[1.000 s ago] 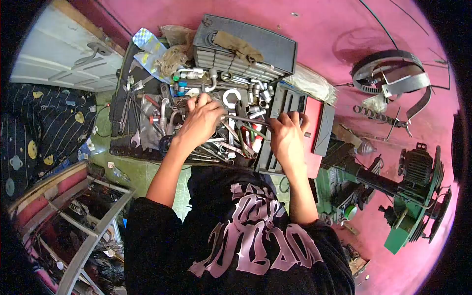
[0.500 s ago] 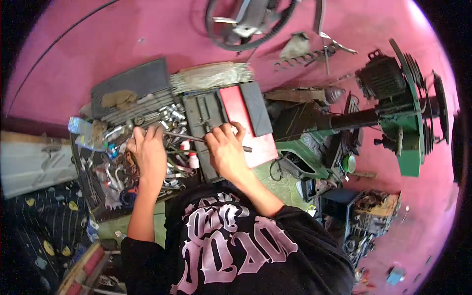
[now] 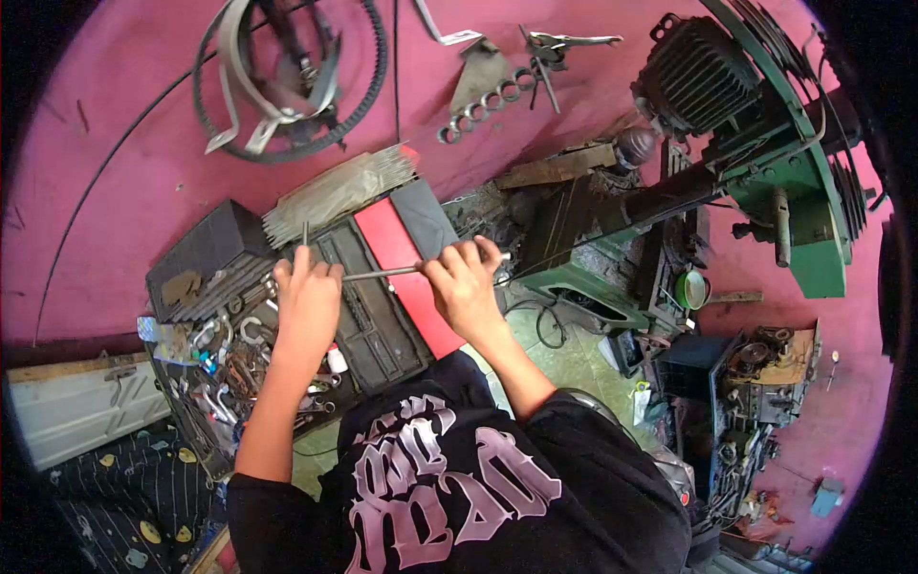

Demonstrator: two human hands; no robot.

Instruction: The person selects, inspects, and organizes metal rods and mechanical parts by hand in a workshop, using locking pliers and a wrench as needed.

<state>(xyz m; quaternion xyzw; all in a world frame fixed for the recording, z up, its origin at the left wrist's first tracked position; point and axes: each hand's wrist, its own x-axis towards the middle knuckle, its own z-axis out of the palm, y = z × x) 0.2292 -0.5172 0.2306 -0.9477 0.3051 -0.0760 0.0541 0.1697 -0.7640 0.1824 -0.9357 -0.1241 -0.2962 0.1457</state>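
A long metal T-handle socket wrench [image 3: 382, 275] spans the space between my two hands. My left hand [image 3: 311, 301] is closed around its handle end; a short piece of bar sticks up above the fingers, and the rest of the handle is hidden. My right hand [image 3: 464, 287] grips the shaft near the far end, which pokes out past the fingers with a bright tip. Below the wrench lies an open dark toolbox tray [image 3: 378, 330], beside a red panel [image 3: 406, 287]. Loose spanners and sockets [image 3: 234, 359] are piled left of the tray.
A green drill press [image 3: 789, 210] stands at the right, with a dark motor [image 3: 703, 77]. Welding rods [image 3: 335, 196] in a clear wrapper lie behind the tray. Belts [image 3: 378, 57] and clamping pliers [image 3: 574, 40] hang on the pink wall. A cable [image 3: 535, 320] curls on the floor.
The camera view has shifted and turned, so the toolbox appears rotated. The wrench now shows a short bar above my left hand and a bright tip beyond my right; both hands still hold it.
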